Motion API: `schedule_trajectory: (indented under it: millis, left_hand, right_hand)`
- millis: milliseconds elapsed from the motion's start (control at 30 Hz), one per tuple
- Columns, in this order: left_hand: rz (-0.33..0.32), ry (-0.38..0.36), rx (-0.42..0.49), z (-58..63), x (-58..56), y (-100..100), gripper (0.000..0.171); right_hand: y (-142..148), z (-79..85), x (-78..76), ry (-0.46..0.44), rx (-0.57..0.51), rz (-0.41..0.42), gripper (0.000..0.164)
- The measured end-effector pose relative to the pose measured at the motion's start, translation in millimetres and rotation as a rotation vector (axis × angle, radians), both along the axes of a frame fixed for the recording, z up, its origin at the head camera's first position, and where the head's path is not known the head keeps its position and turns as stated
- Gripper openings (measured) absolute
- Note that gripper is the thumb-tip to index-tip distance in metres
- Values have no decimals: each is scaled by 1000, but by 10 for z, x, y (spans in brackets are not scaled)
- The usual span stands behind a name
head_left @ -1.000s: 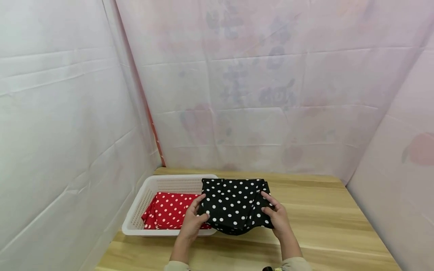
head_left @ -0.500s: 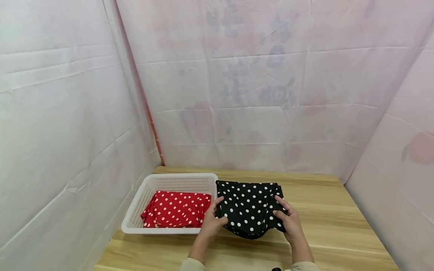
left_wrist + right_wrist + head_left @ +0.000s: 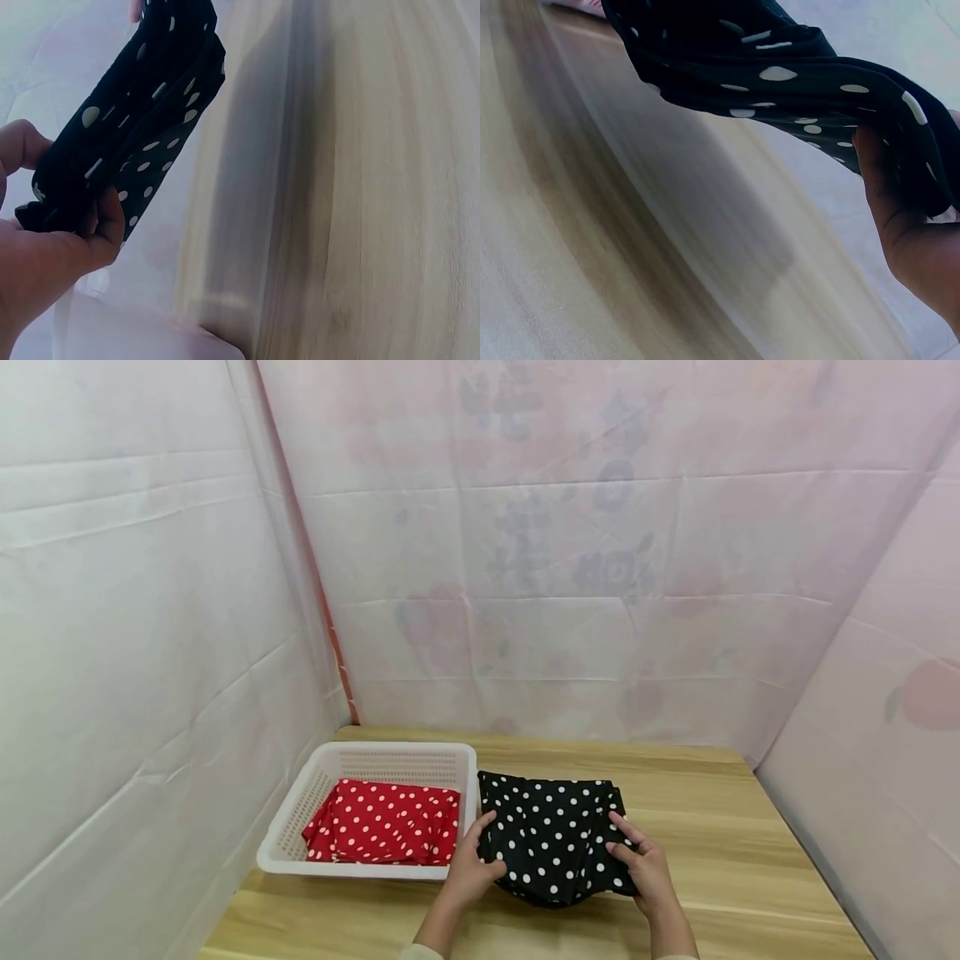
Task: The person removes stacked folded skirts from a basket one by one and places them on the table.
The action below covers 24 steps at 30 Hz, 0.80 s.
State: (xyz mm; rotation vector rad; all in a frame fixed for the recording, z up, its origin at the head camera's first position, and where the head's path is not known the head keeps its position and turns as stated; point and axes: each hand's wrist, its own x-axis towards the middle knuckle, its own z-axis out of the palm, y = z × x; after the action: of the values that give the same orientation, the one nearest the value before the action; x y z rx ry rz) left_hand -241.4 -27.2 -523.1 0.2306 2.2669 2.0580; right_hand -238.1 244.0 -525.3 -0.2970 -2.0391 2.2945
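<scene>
A folded black cloth with white polka dots (image 3: pixel 551 835) is held just off the table, right of the basket; its front edge sags. My left hand (image 3: pixel 471 868) grips its left side, the thumb on the near corner. At the opposite side my right hand (image 3: pixel 647 868) pinches the fabric between thumb and fingers. Several stacked layers of the black cloth (image 3: pixel 112 127) show edge-on in the left wrist view. From the right wrist, the cloth (image 3: pixel 780 75) hangs above its shadow on the wood. A folded red cloth with white dots (image 3: pixel 386 822) lies inside the white basket (image 3: pixel 367 870).
The white plastic basket stands at the left of the wooden table (image 3: pixel 720 827), close to the left curtain (image 3: pixel 150 693). Printed fabric (image 3: pixel 555 635) hangs behind the table, and another sheet (image 3: pixel 885 710) closes off the right side.
Both hands have carried the black cloth rightward from over the basket's right edge to beside it, and slightly nearer. The red cloth now shows in full. The grips look the same.
</scene>
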Motion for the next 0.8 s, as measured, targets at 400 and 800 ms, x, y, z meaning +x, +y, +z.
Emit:
schedule_trajectory:
  millis: [400,800]
  left_hand:
    - [81,267,-322,-277,-59,189,52]
    - [202,105,-404,-521,-183,336,48]
  right_hand:
    - [61,-186,-156,-20,35,-3,57]
    - [90,-463,-356,-83,142,27,55]
